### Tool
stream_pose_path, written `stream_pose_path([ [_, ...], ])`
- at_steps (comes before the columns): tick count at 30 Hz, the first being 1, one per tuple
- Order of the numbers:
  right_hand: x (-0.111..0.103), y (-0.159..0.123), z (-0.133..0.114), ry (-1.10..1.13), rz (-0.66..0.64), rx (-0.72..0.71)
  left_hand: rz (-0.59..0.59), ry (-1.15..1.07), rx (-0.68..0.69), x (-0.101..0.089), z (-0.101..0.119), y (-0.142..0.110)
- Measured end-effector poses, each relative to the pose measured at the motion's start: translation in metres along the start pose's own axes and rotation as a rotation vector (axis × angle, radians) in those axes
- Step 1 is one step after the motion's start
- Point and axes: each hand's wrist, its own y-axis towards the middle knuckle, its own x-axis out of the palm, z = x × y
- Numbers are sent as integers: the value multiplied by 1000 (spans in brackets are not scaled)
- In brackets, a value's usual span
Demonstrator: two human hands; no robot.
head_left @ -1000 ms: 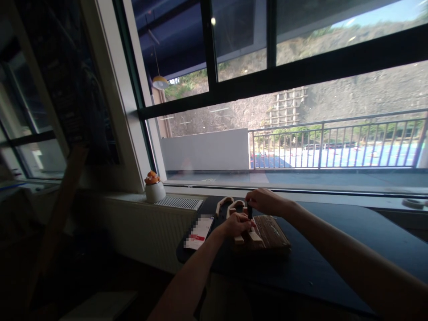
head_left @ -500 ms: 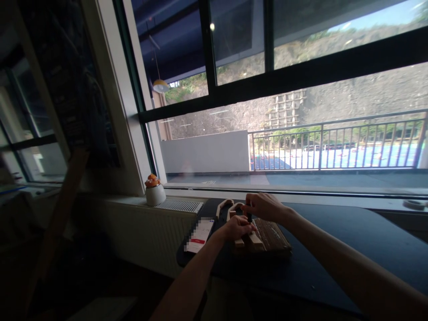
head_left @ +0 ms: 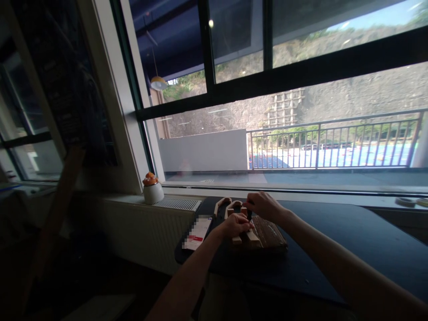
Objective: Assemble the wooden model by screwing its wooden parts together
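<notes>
At the left, a pale pot [head_left: 153, 192] with an orange top stands upright on the ledge above the radiator [head_left: 143, 227], by the window frame. Right of it, a flat white-and-red item [head_left: 197, 235], partly blurred out, lies on the near left part of my dark table [head_left: 321, 240]. Next, toward the far edge, come two curved wooden pieces [head_left: 222, 206], side by side. My left hand [head_left: 234, 224] is closed, its fingertips at the foot of an upright dark tool [head_left: 249, 215], over a light wooden piece [head_left: 253, 239]; I cannot tell whether they pinch the tool or the wood. That piece lies at the left side of a brown, rough-grained board [head_left: 272, 234], which rests on the table. My right hand [head_left: 265, 206], beyond the left, grips the tool's upper part with curled fingers. At the far right, a round object [head_left: 405, 202] sits on the windowsill.
</notes>
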Motion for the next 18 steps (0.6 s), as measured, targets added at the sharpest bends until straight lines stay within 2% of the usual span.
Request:
stream_pose_path([
  [5,1,2,-10,-56,26,49,-1,12,-1,-1,-4,1],
  [12,-12,0,-4,-62,-69,-170,-4,14,11,-1,-7,1],
  [18,-8,-3,-4,-82,-77,-154,-14,-8,-1,0,-7,1],
])
